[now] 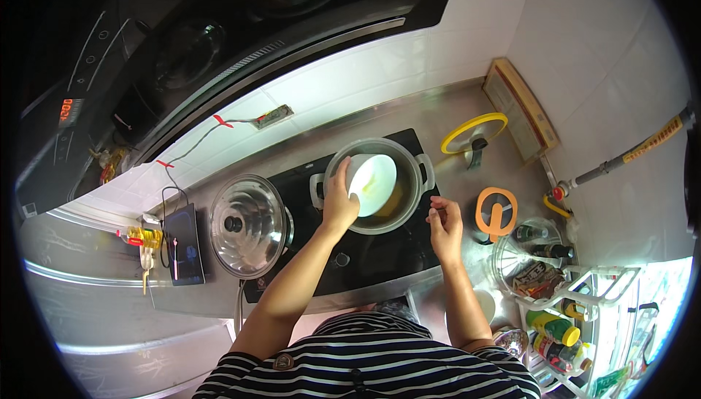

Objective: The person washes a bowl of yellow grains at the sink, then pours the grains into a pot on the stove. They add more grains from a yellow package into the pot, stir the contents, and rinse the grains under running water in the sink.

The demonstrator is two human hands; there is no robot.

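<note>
My left hand (339, 204) grips the rim of a white bowl (380, 180) and tilts it over a grey, two-handled pot (408, 213). A little yellowish residue clings to the bowl's inside. Brownish-yellow liquid or food shows in the bottom of the pot, partly hidden by the bowl. The pot stands on a black glass cooktop (350, 276). To the right of the pot, above the cooktop's edge, my right hand (446, 229) hovers with loosely curled fingers and nothing visible in it.
A glass or metal lid (249, 235) sits left of the pot. On the right are a yellow-rimmed glass lid (449, 139), an orange-rimmed lid (495, 215) and a rack with several bottles (553, 328). A dark range hood (274, 59) overhangs the back wall.
</note>
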